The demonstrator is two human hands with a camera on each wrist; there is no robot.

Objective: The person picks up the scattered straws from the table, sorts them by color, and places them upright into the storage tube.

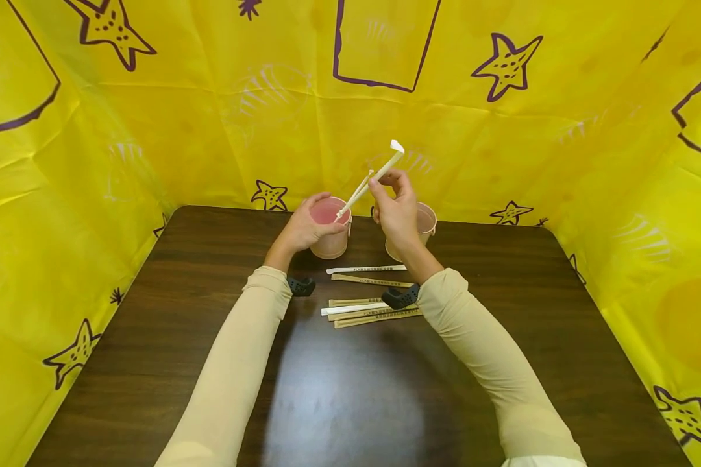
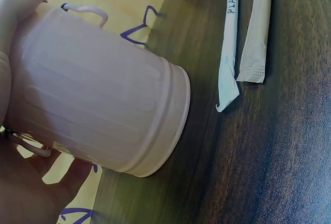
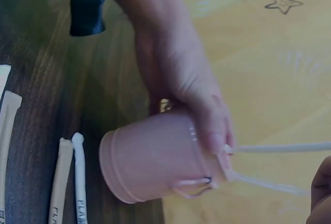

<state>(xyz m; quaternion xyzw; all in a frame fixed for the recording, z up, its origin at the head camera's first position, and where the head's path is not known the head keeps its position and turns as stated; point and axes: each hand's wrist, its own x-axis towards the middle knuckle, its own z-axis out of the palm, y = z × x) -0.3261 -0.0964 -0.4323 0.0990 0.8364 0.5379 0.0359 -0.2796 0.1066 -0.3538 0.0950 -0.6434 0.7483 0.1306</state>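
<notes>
My left hand [image 1: 304, 227] grips a small pink bucket [image 1: 330, 246] by its upper part, fingers and thumb around the rim. In the left wrist view, the ribbed side of the bucket [image 2: 98, 89] and its looped side handles show. Above it my right hand [image 1: 398, 204] pinches a paper-wrapped straw [image 1: 387, 165], which slants down to the bucket's rim. A second, thinner-looking straw [image 1: 362, 186] leans out of the same bucket. The right wrist view shows both straws projecting from the mouth, with the right hand [image 3: 321, 188] only partly visible at the edge.
Another pink bucket [image 1: 426, 224] stands behind the right hand, partly hidden. Several wrapped straws, including a white straw [image 1: 362, 268] and a brown straw [image 1: 368, 281], lie on the dark wooden table [image 1: 210, 259]. A yellow patterned cloth [image 1: 210, 149] rises beyond the table's edges.
</notes>
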